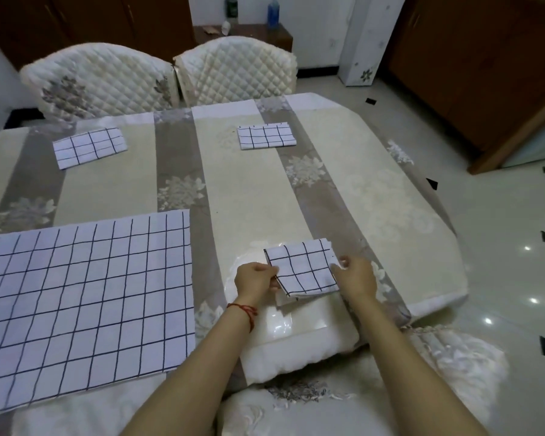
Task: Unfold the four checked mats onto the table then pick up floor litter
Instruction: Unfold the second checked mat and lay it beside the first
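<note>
One white mat with dark checks (85, 297) lies unfolded flat on the near left of the table (252, 190). A folded checked mat (302, 267) is at the near right, lifted slightly off the cloth. My left hand (255, 280) pinches its left edge and my right hand (356, 275) grips its right edge. Two more folded checked mats lie at the far side: one on the left (88, 147), one at the centre right (266, 135).
Two quilted chair backs (98, 80) (236, 67) stand behind the table, and another chair back (328, 401) is just below my arms. Glossy tiled floor (501, 231) with dark diamond insets lies to the right. A wooden cabinet (472, 64) stands at the far right.
</note>
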The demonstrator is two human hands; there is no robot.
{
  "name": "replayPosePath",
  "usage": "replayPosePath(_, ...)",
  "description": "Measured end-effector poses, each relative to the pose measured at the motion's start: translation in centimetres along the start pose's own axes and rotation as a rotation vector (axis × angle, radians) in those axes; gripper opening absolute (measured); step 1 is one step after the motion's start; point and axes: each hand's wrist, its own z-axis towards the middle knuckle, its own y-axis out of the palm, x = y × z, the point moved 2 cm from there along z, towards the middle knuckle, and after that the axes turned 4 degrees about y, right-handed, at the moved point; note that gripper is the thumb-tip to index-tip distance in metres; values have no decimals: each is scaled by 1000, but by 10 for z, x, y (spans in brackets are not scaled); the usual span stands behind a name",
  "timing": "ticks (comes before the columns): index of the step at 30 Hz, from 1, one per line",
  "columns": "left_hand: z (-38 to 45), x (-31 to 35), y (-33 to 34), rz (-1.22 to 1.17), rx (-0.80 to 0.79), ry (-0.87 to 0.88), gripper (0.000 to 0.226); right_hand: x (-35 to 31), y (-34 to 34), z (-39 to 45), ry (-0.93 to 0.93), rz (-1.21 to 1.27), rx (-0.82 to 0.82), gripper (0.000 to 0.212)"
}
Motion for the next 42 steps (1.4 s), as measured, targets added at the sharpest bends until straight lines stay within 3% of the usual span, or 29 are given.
replayPosePath(5, -14, 28, -7, -143, -62, 46, 19, -47, -6, -58, -239, 295, -277, 38)
replayPosePath(7, -22, 41, -9, -198, -72, 88, 22, -56, -9, -75, -297, 289, -313, 46)
replayPosePath(10, -36, 57, -11, -239, -86, 151, 21, -62, -14, -81, -401, 162, -276, 46)
replayPosePath(15, -61, 82, -10, -305, -63, 247, 15, -75, -45, -70, -558, 155, -14, 18)
replayPosePath(17, -71, 89, -10, -242, 38, 391, 13, -83, -62, -67, -630, 180, 53, 18)
replayPosePath(19, -81, 96, -11, -30, 172, 635, 4, -91, -75, -63, -684, 184, 38, 14)
replayPosePath(22, -101, 104, 3, 335, 270, 991, 25, -95, -96, -58, -744, 218, -71, 13)
replayPosePath(24, -112, 109, 18, 387, 255, 1063, 33, -95, -113, -54, -809, 226, -129, 10)
replayPosePath(28, -127, 114, 39, 284, 283, 1010, 10, -90, -139, -45, -849, 209, -316, 10)
replayPosePath(31, -136, 115, 38, 195, 358, 922, 8, -76, -149, -31, -799, 184, -387, 30)
replayPosePath(36, -139, 118, 20, 104, 486, 811, 15, -59, -160, -15, -677, 209, -432, 36)
replayPosePath(40, -137, 117, 10, 106, 627, 760, 8, -65, -160, -23, -653, 281, -414, 46)
replayPosePath(42, -139, 116, 8, 107, 693, 751, 18, -72, -158, -28, -626, 338, -379, 34)
